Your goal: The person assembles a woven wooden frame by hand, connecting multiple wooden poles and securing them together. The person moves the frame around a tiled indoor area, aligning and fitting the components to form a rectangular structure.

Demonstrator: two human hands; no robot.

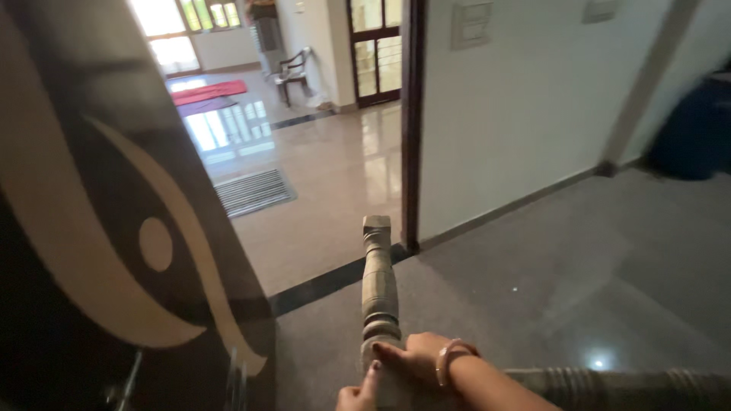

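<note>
Head view, looking down and forward through a doorway. Right hand point(415, 356) lies on the near end of a turned wooden post point(379, 293), low centre of frame; its fingers point(390, 353) are pressed together and laid flat over the wood, wrapping it rather than pinching. Bracelet point(448, 356) on that wrist, forearm running off bottom right. Left hand point(358, 396) is only partly in frame at the bottom edge, touching the same post just below the right hand; can't tell how its fingers are set, too much cut off. Post is grey-brown, lathe-turned with rings and a square cap at the far end, and it points away from the camera toward the door frame point(412, 122), its tip near the dark threshold strip point(327, 281). A second turned rail point(624, 384) of similar wood runs sideways along the bottom right, behind the right forearm. Large dark panel with a pale swirl-and-dot pattern point(114, 251) fills the left side, close to the camera, blurred. Floor on this side is dim grey stone point(579, 266); beyond the threshold it's bright polished tan tile point(327, 175) with a ribbed doormat point(253, 192). Further back: a dark chair point(293, 74), a red mat point(207, 92), glazed door point(375, 49). White wall point(533, 106) right of the frame, with switch plates point(470, 24). Dark blue object point(697, 125) far right, too blurred to identify.
</note>
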